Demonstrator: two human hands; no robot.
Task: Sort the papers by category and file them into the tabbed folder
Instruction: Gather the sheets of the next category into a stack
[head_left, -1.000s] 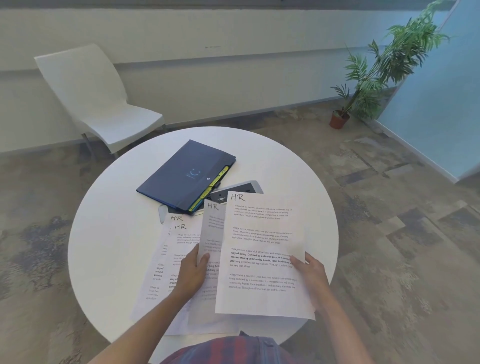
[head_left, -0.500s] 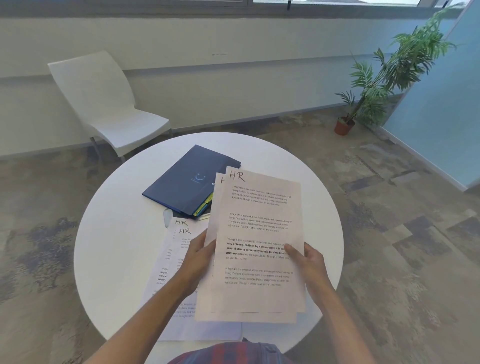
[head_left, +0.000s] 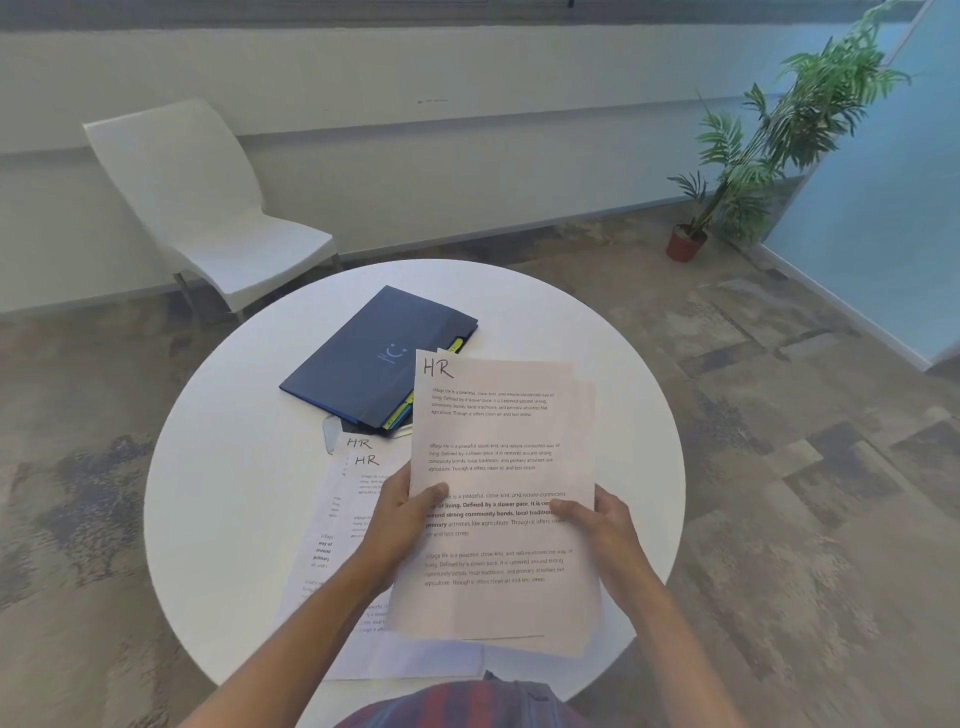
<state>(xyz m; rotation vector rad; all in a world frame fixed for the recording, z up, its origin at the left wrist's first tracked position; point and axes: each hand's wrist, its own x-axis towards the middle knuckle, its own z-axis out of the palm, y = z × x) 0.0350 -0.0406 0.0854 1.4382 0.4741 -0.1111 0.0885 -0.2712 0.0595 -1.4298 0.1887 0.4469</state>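
At the centre of the frame, both hands held a small stack of white printed paper sheets (head_left: 501, 467) raised above the round white table (head_left: 218, 467); the top sheet bore a handwritten "HR" at its upper left corner, and a second sheet's edge showed just behind it at the upper right. The left hand (head_left: 402, 525) gripped the stack's left edge, thumb curled over the printed face and fingers behind. The right hand (head_left: 602, 525) gripped the right edge in the same manner, thumb on the front. Below and left of the held stack, further white sheets marked "HR" (head_left: 363, 467) lay flat and overlapping on the table, partly covered by the left forearm. Above them, near the table's middle, lay the closed dark blue tabbed folder (head_left: 371, 358), with yellow and green tabs protruding along its right edge; the held stack overlapped its lower right corner in view. A white plastic chair (head_left: 208, 208) stood at upper left, and a potted green plant (head_left: 769, 145) at upper right.
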